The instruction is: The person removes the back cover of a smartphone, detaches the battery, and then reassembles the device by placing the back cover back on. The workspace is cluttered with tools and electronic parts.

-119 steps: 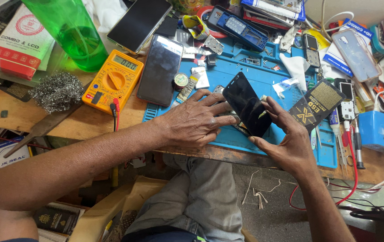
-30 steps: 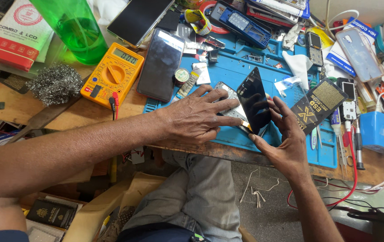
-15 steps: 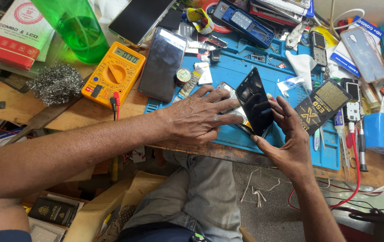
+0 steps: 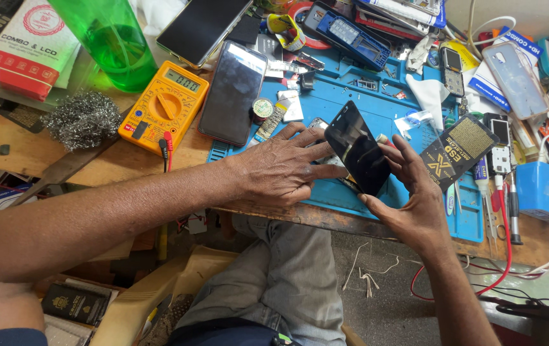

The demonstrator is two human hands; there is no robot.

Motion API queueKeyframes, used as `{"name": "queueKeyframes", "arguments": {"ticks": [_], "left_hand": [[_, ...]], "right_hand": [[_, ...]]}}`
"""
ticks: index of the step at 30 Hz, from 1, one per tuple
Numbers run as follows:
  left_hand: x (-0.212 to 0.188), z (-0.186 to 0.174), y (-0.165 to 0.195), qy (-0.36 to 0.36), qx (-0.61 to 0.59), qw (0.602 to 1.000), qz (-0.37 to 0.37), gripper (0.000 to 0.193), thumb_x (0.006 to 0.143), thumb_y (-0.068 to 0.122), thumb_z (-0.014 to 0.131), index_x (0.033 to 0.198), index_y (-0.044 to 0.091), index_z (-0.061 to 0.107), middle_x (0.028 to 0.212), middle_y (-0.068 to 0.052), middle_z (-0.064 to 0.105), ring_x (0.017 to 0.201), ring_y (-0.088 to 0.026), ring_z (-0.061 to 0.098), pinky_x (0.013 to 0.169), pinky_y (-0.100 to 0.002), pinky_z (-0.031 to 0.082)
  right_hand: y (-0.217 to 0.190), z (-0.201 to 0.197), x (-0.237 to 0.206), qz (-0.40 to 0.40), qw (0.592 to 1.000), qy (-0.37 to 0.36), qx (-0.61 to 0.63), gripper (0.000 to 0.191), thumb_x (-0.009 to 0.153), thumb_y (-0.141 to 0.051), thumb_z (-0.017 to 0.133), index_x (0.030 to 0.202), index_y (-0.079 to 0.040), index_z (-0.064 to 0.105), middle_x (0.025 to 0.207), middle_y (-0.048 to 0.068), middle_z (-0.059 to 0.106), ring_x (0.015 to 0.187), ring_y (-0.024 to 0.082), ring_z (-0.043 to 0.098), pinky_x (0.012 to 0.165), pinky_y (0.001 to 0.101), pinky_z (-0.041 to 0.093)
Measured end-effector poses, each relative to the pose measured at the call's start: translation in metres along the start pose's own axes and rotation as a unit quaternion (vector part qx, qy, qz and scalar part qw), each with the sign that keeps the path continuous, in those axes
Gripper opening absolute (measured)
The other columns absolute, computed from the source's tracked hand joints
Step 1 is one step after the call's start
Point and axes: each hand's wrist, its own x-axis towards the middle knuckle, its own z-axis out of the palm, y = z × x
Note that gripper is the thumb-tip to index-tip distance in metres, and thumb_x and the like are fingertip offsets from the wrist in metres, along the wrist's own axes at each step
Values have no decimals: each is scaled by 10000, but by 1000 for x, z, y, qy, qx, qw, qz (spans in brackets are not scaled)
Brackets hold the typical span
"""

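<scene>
On the blue mat (image 4: 364, 90), the black screen panel (image 4: 358, 148) is now tilted steeper than a second ago, pinched by right hand (image 4: 409, 198) fingertips, while left hand (image 4: 281, 170) fingers are spread on the phone body (image 4: 327, 160) beneath.

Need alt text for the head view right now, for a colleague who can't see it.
A right hand lifts a black glass phone screen at a tilt while the left hand presses the phone body underneath onto a blue silicone repair mat. An orange multimeter and green plastic bottle sit to the left.

We see a dark phone screen (image 4: 358, 148) at centre, a red-white box (image 4: 28, 45) at ten o'clock (flat), a black-gold pouch (image 4: 457, 151) at three.
</scene>
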Motion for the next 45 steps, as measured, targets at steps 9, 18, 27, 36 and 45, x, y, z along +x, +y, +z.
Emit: {"name": "queueKeyframes", "arguments": {"ticks": [9, 18, 27, 36, 45], "left_hand": [[-2, 2, -2, 2, 4, 1000, 8, 718, 770, 222, 533, 1488, 226, 538, 1562, -129, 393, 1433, -307, 347, 1139, -533, 279], [-4, 9, -5, -8, 16, 1000, -1, 509, 893, 256, 496, 1379, 222, 642, 1533, -129, 412, 1437, -297, 338, 1125, -530, 293], [0, 6, -2, -25, 5, 1000, -6, 499, 901, 259, 494, 1378, 227, 637, 1517, -161, 424, 1420, -340, 360, 1080, -549, 322], [0, 0, 0, -20, 6, 1000, -3, 521, 875, 258, 528, 1385, 224, 630, 1533, -175, 429, 1397, -379, 381, 1067, -554, 331], [-1, -2, 1, -11, 12, 1000, 5, 527, 873, 250, 529, 1390, 229, 626, 1468, -177, 483, 1379, -365, 395, 1065, -547, 323]], "right_hand": [[-3, -2, 3, 11, 1000, -8, -20, 1066, 697, -34, 866, 1599, -45, 299, 1507, 195, 542, 1394, 322, 549, 1191, 438, 435], [-2, -3, 6, 16, 999, -13, -36, 1083, 670, -38, 875, 1593, -47, 307, 1483, 199, 562, 1379, 320, 560, 1140, 446, 414], [-4, -2, 6, 3, 1000, -10, -20, 1077, 682, -24, 868, 1598, -40, 303, 1489, 192, 561, 1382, 309, 564, 1183, 442, 449], [-8, -2, 7, 11, 999, -12, -34, 1082, 674, -22, 874, 1593, -37, 302, 1485, 187, 560, 1380, 311, 558, 1137, 435, 414], [-8, -2, 7, 16, 999, -11, -45, 1089, 666, -31, 877, 1591, -44, 303, 1481, 187, 563, 1369, 310, 565, 1132, 438, 415]]}}
